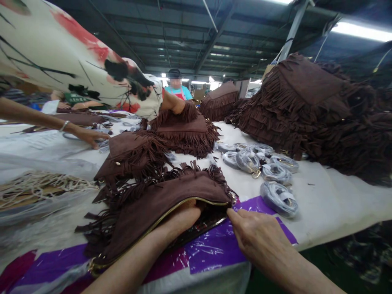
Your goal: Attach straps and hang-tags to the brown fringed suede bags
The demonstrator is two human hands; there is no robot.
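Observation:
A dark brown fringed bag (159, 196) lies in front of me with its gold zipper (180, 204) undone and its mouth gaping. My left hand (191, 214) reaches inside; its fingers are hidden by the bag. At the zipper's right end, my right hand (257, 230) pinches the bag's edge between thumb and fingers. Fringe spreads along the bag's far side, and gold hardware (96, 265) shows at its near left corner. Under the bag are shiny purple plastic sheets (220, 249).
Wrapped coiled straps (278, 198) lie to the right, before a tall heap of fringed bags (294, 102). More bags (131, 153) sit ahead. A co-worker's arm in a floral sleeve (92, 61) crosses from the left; another hand (88, 136) rests lower. Netting (39, 188) lies at left.

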